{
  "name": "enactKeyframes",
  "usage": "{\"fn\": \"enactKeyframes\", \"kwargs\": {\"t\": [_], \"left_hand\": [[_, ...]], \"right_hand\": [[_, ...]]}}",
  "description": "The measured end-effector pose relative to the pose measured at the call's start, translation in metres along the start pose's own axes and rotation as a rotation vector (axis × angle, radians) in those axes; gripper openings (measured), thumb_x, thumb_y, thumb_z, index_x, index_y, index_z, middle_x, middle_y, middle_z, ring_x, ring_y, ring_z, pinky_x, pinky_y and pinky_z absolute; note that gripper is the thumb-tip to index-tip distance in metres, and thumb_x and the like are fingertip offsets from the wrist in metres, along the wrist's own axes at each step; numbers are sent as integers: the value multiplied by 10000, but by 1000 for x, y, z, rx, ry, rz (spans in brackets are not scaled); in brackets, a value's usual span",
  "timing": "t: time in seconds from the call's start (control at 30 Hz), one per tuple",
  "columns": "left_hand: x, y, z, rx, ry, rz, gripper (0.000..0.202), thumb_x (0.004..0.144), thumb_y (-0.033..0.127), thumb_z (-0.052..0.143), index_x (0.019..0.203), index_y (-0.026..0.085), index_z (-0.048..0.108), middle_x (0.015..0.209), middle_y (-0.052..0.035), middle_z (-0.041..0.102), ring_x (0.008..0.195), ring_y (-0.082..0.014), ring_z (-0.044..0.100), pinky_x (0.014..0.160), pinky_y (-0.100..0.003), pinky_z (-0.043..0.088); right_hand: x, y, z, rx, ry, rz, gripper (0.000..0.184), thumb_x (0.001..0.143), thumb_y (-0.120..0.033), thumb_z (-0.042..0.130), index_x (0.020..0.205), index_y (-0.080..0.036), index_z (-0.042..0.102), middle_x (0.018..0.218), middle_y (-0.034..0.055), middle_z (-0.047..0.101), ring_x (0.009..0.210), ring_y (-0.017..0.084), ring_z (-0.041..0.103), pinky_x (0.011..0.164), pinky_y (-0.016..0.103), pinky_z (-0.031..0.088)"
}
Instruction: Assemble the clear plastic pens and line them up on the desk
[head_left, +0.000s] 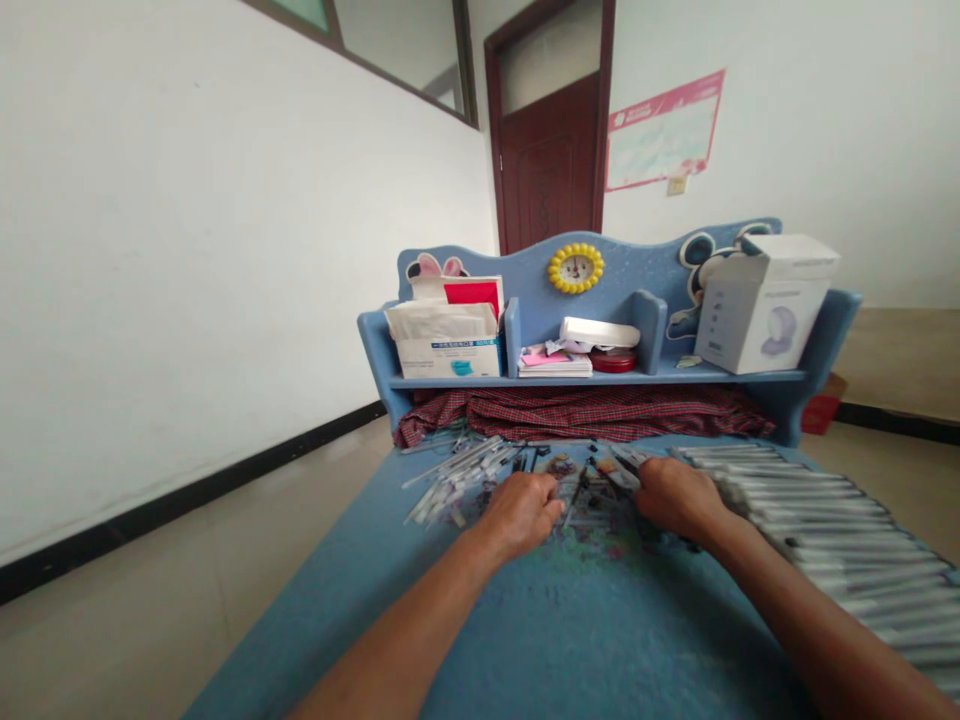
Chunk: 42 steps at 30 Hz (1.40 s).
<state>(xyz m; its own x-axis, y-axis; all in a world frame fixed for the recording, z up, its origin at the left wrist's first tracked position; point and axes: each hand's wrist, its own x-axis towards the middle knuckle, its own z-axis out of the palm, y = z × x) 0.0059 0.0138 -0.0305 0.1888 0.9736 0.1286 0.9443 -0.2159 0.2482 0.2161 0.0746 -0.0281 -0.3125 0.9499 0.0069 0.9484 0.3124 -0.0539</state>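
My left hand [525, 513] is closed over the middle of the blue table, its fingers curled and what they hold, if anything, hidden. To its right my right hand [679, 495] is also closed; a dark thin stick-like thing [626, 465] shows by its fingers, but I cannot tell if it is gripped. Between the hands lie small black parts [592, 460] and a thin dark stick [576, 492]. Left of my left hand is a loose pile of whitish pen-like sticks [469, 465]. Beside my right forearm, many grey-white pen-like tubes [832, 530] lie side by side in a row.
A blue shelf [465, 382] runs along the table's back, bearing a mask box [450, 355], papers [555, 365], a red round tin [613, 360] and a white carton [765, 310]. Checked cloth [585, 412] lies bunched beneath it. The blue table [570, 640] has a stained patch.
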Motion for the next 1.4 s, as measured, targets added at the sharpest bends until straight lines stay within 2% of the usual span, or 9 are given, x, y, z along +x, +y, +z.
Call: {"fn": "enactKeyframes", "kwargs": {"t": [0.17,0.33,0.4,0.57,0.67,0.8,0.93,1.1,1.4], "left_hand": [[4,17,7,156,-12,-42,246,774,390,493,824,186,621,798,-92,649,795,-241,610,633,-292,394],[7,24,3,210,-83,-75,204,779,316,472,826,205,636,856,-96,655,876,-252,612,697,-312,430],[7,26,2,233,-104,-65,198,776,259,457,822,204,641,872,-98,656,885,-248,615,713,-315,435],[3,27,4,304,-106,-40,262,769,167,401,880,144,637,920,-157,643,858,-268,623,709,-339,437],[1,22,1,281,-95,-22,260,786,179,387,898,131,617,900,-163,642,850,-263,615,704,-329,427],[-1,10,-14,94,-79,-30,188,793,225,415,807,161,591,758,-69,624,741,-186,582,622,-256,391],[-1,4,-26,-170,-51,-8,136,759,209,437,731,167,563,628,2,550,645,-139,523,557,-219,346],[-2,7,-29,-300,-97,36,115,750,229,451,710,171,543,568,31,507,602,-123,494,550,-211,342],[-4,9,-27,-386,-115,23,113,770,245,441,741,172,522,548,42,487,545,-111,496,512,-206,342]], "right_hand": [[-3,0,1,85,72,-52,267,807,-257,412,825,-137,650,854,146,679,841,249,637,678,297,420],[-6,-3,1,299,161,-155,211,790,-258,441,722,-167,619,709,64,662,719,176,621,603,232,384],[-5,-4,3,489,145,-200,196,787,-254,437,693,-169,586,618,25,628,590,137,598,529,208,375],[-2,-5,12,1160,-83,-175,158,790,-319,435,768,-176,499,520,-33,584,305,99,486,319,193,317],[-1,-7,15,1395,-76,-117,165,760,-341,490,761,-177,466,542,-12,621,304,110,512,296,187,327],[1,-7,15,1616,29,-34,176,731,-340,533,738,-178,464,571,16,649,313,119,528,301,199,366],[4,-5,15,1765,117,31,208,719,-358,581,739,-179,475,620,27,668,345,125,550,329,213,403],[5,-3,14,1904,188,30,237,697,-344,633,771,-188,471,648,23,676,376,125,561,346,212,413],[3,-5,16,1926,113,-4,222,718,-330,633,769,-183,476,678,35,684,389,126,571,354,212,420]]}}
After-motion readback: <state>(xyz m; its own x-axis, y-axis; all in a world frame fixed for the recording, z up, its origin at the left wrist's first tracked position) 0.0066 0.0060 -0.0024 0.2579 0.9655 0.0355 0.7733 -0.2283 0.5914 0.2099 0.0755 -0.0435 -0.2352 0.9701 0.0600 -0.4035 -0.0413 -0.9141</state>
